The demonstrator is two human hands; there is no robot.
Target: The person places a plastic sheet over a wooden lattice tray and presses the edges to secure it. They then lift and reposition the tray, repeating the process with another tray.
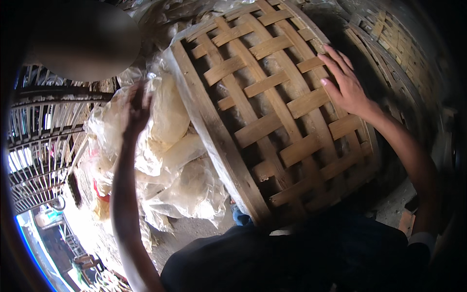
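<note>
A large framed lattice of woven wood-coloured strips (266, 83) stands tilted in front of me, from the top of the view down to my lap. My right hand (346, 85) rests on its right-hand frame rail, with fingers stretched out and thumb apart. To the left of the lattice, my raised left hand (138, 106) is in front of crumpled clear plastic sheeting (168, 109). Motion blur smears its fingers, so whether it holds anything is unclear. The sheeting bunches against the lattice's left rail.
A slatted barrier (41, 129) stands at the left, with bright light behind it. More woven lattice panels (401, 46) lean at the far right. Grey floor (187, 241) shows below the plastic. A blurred oval covers the upper left.
</note>
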